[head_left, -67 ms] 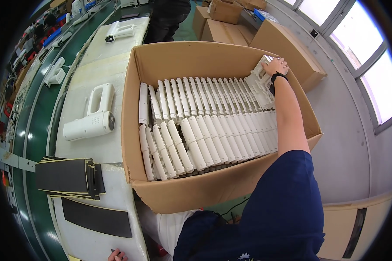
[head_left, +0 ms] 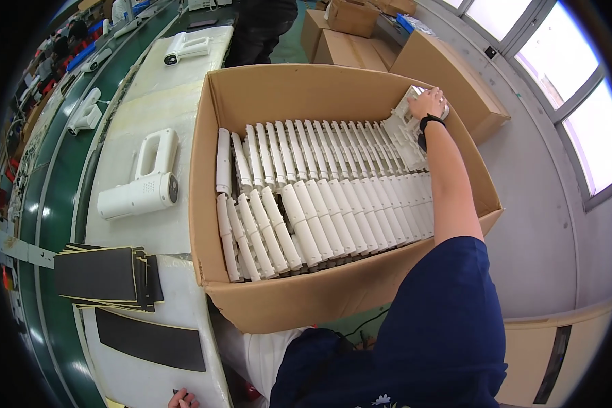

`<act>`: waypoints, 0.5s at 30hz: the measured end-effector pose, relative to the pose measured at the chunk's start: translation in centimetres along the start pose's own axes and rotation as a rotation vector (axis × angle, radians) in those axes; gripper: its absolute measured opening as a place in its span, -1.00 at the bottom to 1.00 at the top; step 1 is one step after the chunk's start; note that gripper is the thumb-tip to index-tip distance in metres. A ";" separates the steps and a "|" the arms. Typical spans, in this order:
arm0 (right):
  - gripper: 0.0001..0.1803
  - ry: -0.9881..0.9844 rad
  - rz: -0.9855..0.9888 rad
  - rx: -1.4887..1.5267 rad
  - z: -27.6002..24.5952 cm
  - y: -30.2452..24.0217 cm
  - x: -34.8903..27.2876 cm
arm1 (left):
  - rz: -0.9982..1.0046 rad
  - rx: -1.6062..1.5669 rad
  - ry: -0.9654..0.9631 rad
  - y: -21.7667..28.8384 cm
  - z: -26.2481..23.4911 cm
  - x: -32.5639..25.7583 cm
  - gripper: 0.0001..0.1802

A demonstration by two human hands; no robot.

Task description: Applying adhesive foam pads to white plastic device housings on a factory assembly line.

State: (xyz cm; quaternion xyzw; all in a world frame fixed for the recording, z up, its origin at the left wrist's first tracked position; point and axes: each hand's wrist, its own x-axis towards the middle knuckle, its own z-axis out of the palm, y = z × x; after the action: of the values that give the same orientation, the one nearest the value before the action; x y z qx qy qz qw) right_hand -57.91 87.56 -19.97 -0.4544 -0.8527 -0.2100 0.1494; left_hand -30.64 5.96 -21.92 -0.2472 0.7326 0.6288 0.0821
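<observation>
A large open cardboard box [head_left: 333, 302] stands in front of me, filled with two rows of white plastic housings [head_left: 319, 197] set on edge. My right hand [head_left: 430, 102] reaches to the box's far right corner, with a black watch on the wrist. It grips one white housing [head_left: 402, 122] at the end of the back row, held tilted above the others. Only the fingertips of my left hand [head_left: 182, 399] show at the lower edge, resting on the white bench cover; what they hold is hidden.
Left of the box, a white handheld device [head_left: 139, 183] lies on the padded bench, with a stack of black sheets [head_left: 102, 275] and a black strip [head_left: 149, 340] nearer me. A green conveyor [head_left: 54, 170] runs along the left. More cardboard boxes [head_left: 449, 71] and a standing person [head_left: 262, 27] are beyond.
</observation>
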 end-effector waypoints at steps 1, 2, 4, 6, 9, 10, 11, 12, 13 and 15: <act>-0.25 0.040 -0.009 -0.015 0.3 -0.9 -0.2 | -0.004 0.032 0.011 0.2 0.2 0.1 -0.59; -0.30 0.080 -0.027 -0.022 0.4 -2.3 -0.4 | -0.010 0.062 0.032 0.4 0.0 -0.2 -0.59; -0.42 -0.006 -0.103 0.021 -0.3 -0.9 3.7 | 0.004 0.032 -0.008 -0.4 -2.1 0.8 -0.58; -0.32 -0.221 -0.096 0.203 -2.6 -5.9 1.1 | 0.043 0.069 0.175 -2.8 -4.0 -1.6 -0.71; -0.33 -0.262 -0.543 0.389 -6.2 -28.5 -13.0 | 0.046 0.020 0.067 -0.3 -0.6 0.6 -0.76; -0.33 -0.267 -0.716 0.475 -9.4 -35.7 -19.2 | 0.039 0.024 -0.022 0.1 -0.3 1.4 -0.75; -0.34 -0.266 -0.884 0.561 -13.3 -41.5 -26.3 | 0.119 -0.024 -0.090 -1.8 -0.8 2.0 -0.71; -0.34 -0.259 -1.041 0.643 -16.3 -45.6 -31.7 | 0.143 -0.047 -0.125 -2.1 -0.5 2.2 -0.70; -0.35 -0.264 -1.209 0.729 -19.6 -48.4 -38.4 | 0.189 -0.053 -0.095 -2.3 -0.5 1.5 -0.70; -0.36 -0.249 -1.481 0.844 -25.0 -49.3 -48.0 | 0.274 -0.059 -0.028 -3.7 -0.4 0.6 -0.71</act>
State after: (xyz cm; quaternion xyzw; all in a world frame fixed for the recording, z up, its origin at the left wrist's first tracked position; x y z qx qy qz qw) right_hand -71.57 16.49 -30.67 0.2926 -0.9464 0.1323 0.0357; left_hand -29.38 5.11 -25.32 -0.1385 0.7395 0.6588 -0.0017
